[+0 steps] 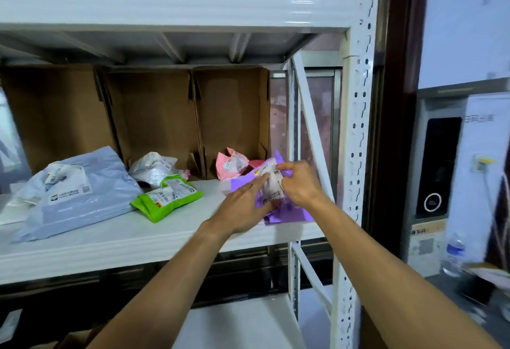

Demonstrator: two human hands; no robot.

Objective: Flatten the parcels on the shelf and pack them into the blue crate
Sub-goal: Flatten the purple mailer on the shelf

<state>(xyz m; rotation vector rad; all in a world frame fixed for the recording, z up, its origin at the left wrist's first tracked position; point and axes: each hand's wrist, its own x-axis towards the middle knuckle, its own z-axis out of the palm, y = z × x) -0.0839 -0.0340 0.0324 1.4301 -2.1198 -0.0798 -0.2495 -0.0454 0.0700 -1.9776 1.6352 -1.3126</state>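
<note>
Shelf (138,238), left to right: grey parcel (82,191), white parcel (151,168), green parcel (168,197), pink parcel (230,165), purple parcel (287,215). My left hand (242,208) presses the purple parcel, fingers (255,186) straight. My right hand (299,186) pinches its top edge.

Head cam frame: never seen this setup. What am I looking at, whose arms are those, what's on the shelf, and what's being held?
No robot: a person wears one wide-angle head camera looking forward and down, so both bare arms are theirs. The left hand lays straight fingers on a crumpled purple parcel at the right end of the white shelf; the right hand pinches its white label. Further left lie a pink parcel, a green parcel, a white parcel and a large grey-blue parcel, with cardboard boxes behind. No blue crate is in view.
</note>
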